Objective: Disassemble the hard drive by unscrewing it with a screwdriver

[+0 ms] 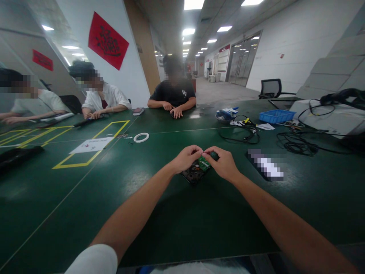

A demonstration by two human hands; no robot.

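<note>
A small black device with a green circuit board (196, 170) lies flat on the green table (159, 213) in front of me. My left hand (186, 158) is closed with its fingertips pinched at the far edge of the board. My right hand (223, 163) is closed too, its fingers curled over the board's far right corner. The two hands nearly touch above the device. What the fingertips pinch is hidden.
A dark flat object (265, 166) lies right of my hands. Black cables (242, 133), a blue tray (276, 115) and a white box (330, 118) sit far right. A white tape ring (141, 137), a paper sheet (91, 144) and yellow floor-tape outlines lie left. Three people sit across.
</note>
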